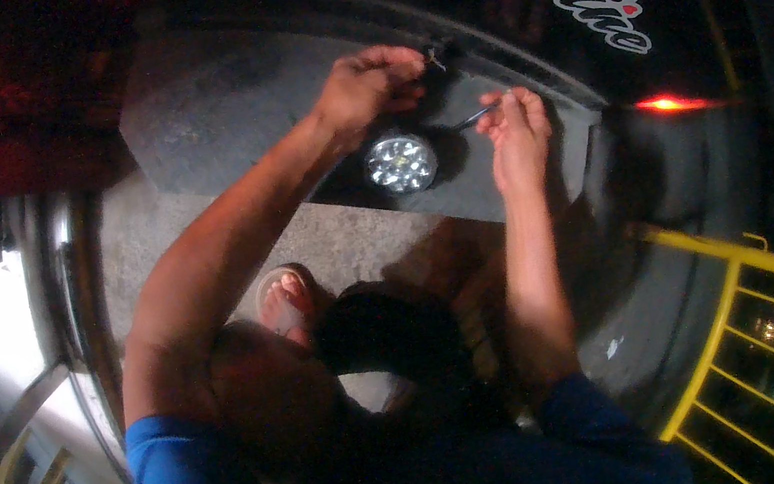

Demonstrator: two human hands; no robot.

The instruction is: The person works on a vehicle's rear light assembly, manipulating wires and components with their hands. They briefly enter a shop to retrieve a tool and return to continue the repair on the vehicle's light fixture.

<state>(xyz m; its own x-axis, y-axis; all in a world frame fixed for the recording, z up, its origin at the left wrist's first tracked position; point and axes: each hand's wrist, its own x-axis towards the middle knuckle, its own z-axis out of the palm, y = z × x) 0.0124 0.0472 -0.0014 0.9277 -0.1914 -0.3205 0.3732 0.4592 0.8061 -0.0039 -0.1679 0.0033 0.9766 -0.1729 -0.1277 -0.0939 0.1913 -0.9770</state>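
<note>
the left hand (pixel 373 87) has its fingers bent together beside a small thin piece (pixel 436 59); i cannot tell if it grips this piece. the right hand (pixel 514 125) is closed, pinching a slim tool (pixel 476 115). the round lamp (pixel 400 165) is just below the left hand, in front of the grey panel (pixel 214 107).
</note>
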